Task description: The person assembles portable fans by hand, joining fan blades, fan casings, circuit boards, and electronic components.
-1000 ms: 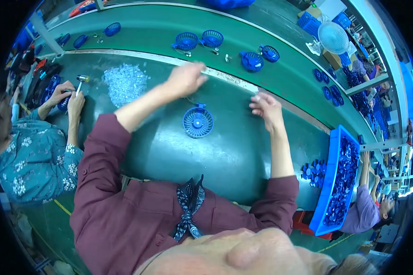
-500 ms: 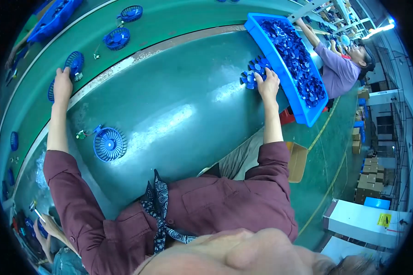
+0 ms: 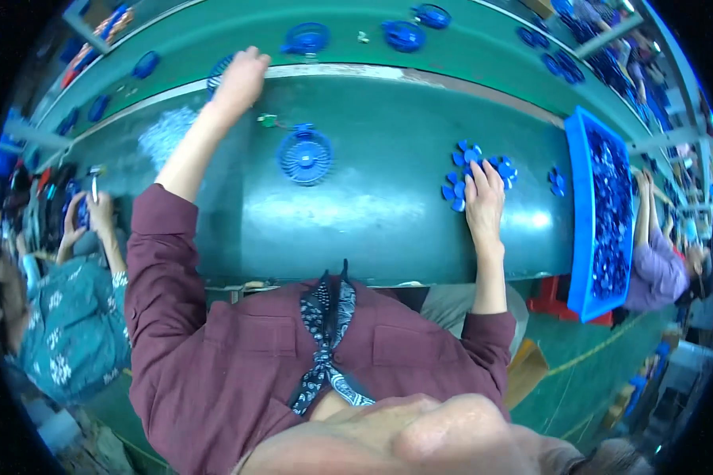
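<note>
My left hand (image 3: 242, 83) reaches over the green belt. Its fingers are curled at a round blue fan housing (image 3: 217, 73), which it partly hides. My right hand (image 3: 485, 198) lies on a loose group of small blue fan blades (image 3: 469, 153) on the worktable, its fingers apart and fingertips touching them. Between my hands, nearer the left, another blue fan housing (image 3: 306, 157) lies on the table with its slatted face up. A small green circuit board (image 3: 268, 120) is wired beside it.
A light-blue bin (image 3: 580, 229) full of blades stands at the right, with a single blade (image 3: 557, 182) beside it. More housings (image 3: 404, 36) sit along the belt (image 3: 345, 17). One person (image 3: 71, 317) works at the left, another (image 3: 657, 265) beyond the bin.
The view has turned, shifting the scene. My right hand and the blades are farther from the bin, and the blades are more spread out. My left hand stays by the same housing.
</note>
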Motion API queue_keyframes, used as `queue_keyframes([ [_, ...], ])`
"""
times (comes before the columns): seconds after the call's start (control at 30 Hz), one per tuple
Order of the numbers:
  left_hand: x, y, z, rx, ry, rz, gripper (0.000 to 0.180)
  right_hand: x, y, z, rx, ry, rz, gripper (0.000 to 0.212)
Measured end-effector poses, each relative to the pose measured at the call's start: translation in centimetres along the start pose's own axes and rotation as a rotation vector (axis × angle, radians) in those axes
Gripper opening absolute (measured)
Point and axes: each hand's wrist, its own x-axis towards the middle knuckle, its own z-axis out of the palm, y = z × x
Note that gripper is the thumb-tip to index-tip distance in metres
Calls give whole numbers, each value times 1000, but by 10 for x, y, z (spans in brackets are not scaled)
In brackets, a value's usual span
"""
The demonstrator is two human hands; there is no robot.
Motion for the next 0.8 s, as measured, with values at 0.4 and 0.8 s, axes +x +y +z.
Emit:
queue_keyframes([
  [0.4,26,1,-17,-408,-185,-300,24,42,-34,-17,3,-68,35,30],
  [0.8,125,5,113,-416,-246,-671,33,50,-57,-26,74,-297,-17,35],
])
